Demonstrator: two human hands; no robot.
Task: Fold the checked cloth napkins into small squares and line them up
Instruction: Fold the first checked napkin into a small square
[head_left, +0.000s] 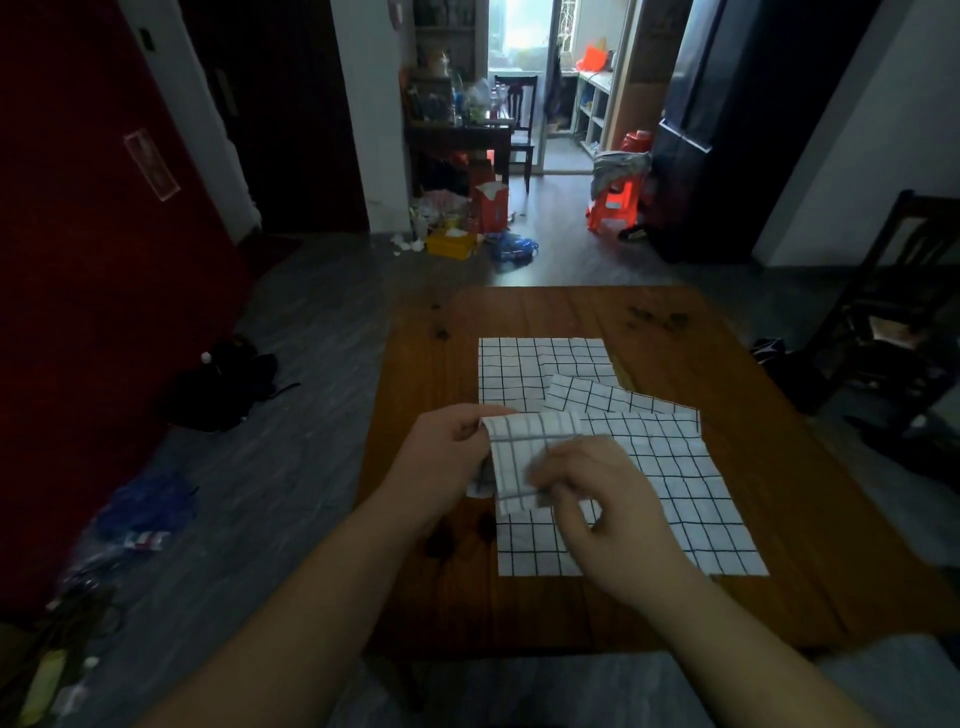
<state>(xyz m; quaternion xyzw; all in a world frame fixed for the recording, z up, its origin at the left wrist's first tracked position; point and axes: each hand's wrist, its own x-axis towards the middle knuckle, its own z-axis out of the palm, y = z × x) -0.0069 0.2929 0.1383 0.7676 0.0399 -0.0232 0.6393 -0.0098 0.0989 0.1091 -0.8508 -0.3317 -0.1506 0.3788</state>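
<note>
left hand (448, 448) fingers pinch folded napkin (524, 457) corner | right hand (597, 493) fingers grip its lower edge

Inside a lived-in home: a wooden bench (779, 415) stands on a grey floor (311, 322) in a dim room that opens toward a bright balcony door (522, 36). A cluttered desk (457, 135), a wooden chair (519, 119), a red plastic stool (615, 200) draped with clothing, a yellow box (451, 243) and a black bag (218, 384) on the floor mark it as domestic.
</note>
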